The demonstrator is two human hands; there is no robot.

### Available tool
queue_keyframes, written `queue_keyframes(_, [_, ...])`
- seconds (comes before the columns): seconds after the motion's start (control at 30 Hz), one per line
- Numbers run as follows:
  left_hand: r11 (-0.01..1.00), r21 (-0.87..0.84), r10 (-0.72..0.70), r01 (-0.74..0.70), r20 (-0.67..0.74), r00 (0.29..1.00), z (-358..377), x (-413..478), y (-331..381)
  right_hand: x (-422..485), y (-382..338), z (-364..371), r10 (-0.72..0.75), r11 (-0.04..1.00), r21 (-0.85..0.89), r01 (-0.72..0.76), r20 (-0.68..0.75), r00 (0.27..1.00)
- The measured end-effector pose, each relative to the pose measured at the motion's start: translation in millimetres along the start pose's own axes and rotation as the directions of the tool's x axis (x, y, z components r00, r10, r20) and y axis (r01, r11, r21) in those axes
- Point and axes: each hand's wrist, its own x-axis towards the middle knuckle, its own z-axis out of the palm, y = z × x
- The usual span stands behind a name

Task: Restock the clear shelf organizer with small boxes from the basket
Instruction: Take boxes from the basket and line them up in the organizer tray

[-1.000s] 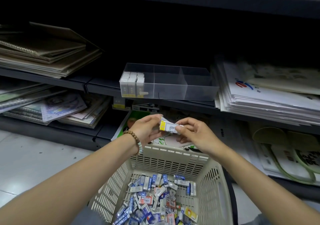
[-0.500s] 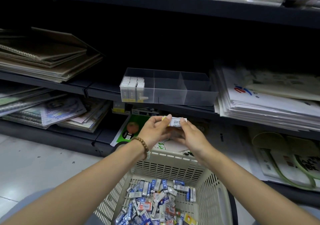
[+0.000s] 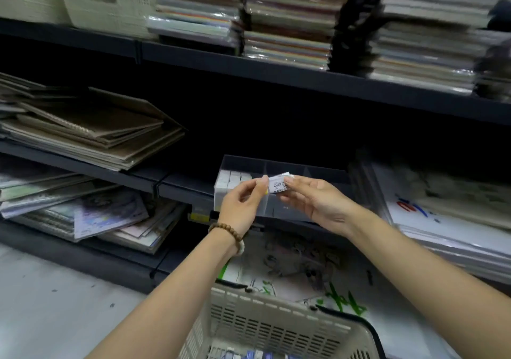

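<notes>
Dark shelving (image 3: pixel 276 75) is blurred, its stacks hard to read. Box (image 3: pixel 279 186) sits before the organizer (image 3: pixel 307 169), its ends pinched between the fingertips of the left hand (image 3: pixel 243 204) and right hand (image 3: pixel 318 201); its label is illegible. Both hands hide the organizer's front, and the basket (image 3: pixel 276 328) below is cut off

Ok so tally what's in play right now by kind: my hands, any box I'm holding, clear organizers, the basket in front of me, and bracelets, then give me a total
Hands: 2, left hand and right hand
Small box pinched between them: 1
Clear shelf organizer: 1
Beige basket: 1
Bead bracelet, left wrist: 1
Total: 6
</notes>
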Motion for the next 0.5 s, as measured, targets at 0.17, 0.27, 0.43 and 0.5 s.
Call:
queue_keyframes(0.17, [0.975,0.105,0.208,-0.197,-0.115,0.971,-28,26,-8,38,-28,-8,-0.054,0.982,-0.180,0.062,0.050,0.997])
queue_keyframes(0.27, [0.971,0.204,0.165,-0.124,-0.199,0.966,-51,36,-32,64,-41,-11,-0.015,0.926,-0.375,0.030,0.041,0.999])
queue_keyframes(0.43, [0.988,0.133,-0.052,0.083,-0.218,0.974,-59,40,-64,103,-46,-3,0.151,0.595,-0.803,-0.039,0.064,0.986])
queue_keyframes(0.5, [0.989,0.111,-0.078,0.102,-0.202,0.976,-56,40,-68,114,-44,0,0.180,0.438,-0.899,-0.020,0.066,0.981])
